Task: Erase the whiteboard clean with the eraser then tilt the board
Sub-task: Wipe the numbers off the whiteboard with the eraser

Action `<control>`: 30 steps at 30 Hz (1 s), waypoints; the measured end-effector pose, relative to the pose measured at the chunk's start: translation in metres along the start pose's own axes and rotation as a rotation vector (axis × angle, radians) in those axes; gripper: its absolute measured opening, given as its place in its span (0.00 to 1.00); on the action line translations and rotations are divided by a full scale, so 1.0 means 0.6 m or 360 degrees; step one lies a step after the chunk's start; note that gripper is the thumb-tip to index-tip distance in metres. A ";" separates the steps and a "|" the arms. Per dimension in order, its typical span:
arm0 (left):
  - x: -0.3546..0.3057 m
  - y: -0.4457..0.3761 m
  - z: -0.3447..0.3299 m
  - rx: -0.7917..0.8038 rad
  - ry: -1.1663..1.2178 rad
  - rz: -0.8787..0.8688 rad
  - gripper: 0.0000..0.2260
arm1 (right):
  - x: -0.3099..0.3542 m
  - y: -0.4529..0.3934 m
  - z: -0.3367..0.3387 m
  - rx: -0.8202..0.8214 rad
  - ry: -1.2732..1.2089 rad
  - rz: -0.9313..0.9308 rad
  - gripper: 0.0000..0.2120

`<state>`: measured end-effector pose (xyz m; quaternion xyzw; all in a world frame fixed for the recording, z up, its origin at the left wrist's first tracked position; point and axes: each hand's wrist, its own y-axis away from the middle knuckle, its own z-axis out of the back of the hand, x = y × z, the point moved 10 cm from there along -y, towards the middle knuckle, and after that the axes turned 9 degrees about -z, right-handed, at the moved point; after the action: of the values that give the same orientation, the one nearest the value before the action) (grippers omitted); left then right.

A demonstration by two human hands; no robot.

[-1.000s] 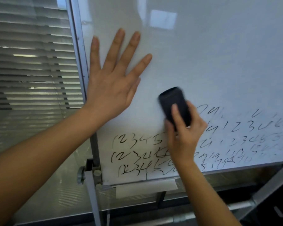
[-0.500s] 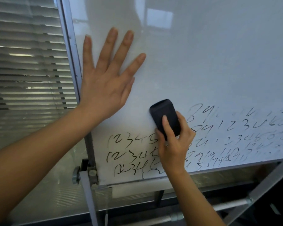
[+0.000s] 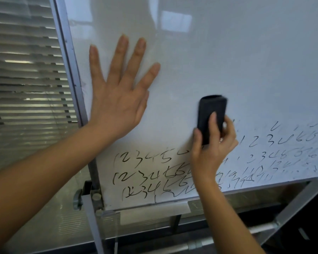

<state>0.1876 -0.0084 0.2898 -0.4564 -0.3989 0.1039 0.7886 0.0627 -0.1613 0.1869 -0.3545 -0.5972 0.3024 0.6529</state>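
Right hand [image 3: 212, 149] has a firm grip on the black eraser [image 3: 211, 116], fingers curled round it, pressed to the whiteboard [image 3: 228, 61] just above the scrawled numbers [image 3: 173, 173]. Left hand [image 3: 117, 99] lies flat, fingers spread, beside the board's left frame [image 3: 70, 57].

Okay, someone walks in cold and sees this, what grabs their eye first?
Probably the left hand, spread flat against the whiteboard near its left edge. Next, the black eraser in the right hand, centre frame. Below, rows of black handwritten numbers cross the board's lower part, some smeared.
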 end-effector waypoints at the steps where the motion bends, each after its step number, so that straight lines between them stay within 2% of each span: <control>1: -0.019 -0.003 -0.002 0.0001 0.0035 -0.0048 0.24 | 0.011 0.027 -0.009 0.0065 -0.0008 0.0065 0.22; 5: -0.079 -0.032 -0.003 -0.0074 0.0043 -0.0193 0.22 | 0.041 0.104 -0.036 0.0305 -0.0006 0.0269 0.28; 8: -0.106 -0.068 -0.006 -0.0151 0.0036 -0.0276 0.22 | 0.031 0.094 -0.032 0.0329 -0.0035 0.0278 0.28; 16: -0.147 -0.144 -0.018 -0.0109 -0.0004 -0.0379 0.23 | -0.082 -0.090 0.052 -0.0070 0.0058 -0.0096 0.23; 19: -0.166 -0.168 -0.023 -0.0108 -0.0074 -0.0394 0.22 | -0.095 -0.119 0.062 -0.0091 0.0082 -0.0077 0.23; 23: -0.180 -0.194 -0.031 -0.0127 -0.0075 -0.0329 0.22 | -0.092 -0.066 0.041 0.0075 0.0047 -0.0032 0.27; 27: -0.186 -0.204 -0.029 -0.0185 0.0001 -0.0272 0.21 | -0.077 0.039 0.010 0.0463 0.0125 0.0300 0.33; 30: -0.192 -0.198 -0.029 -0.0193 0.0003 -0.0274 0.22 | -0.080 0.034 0.016 0.0528 0.0088 0.0406 0.31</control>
<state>0.1005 -0.1469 0.3191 -0.4674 -0.4414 0.0108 0.7659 0.0490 -0.1880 0.1432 -0.3231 -0.4713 0.4671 0.6748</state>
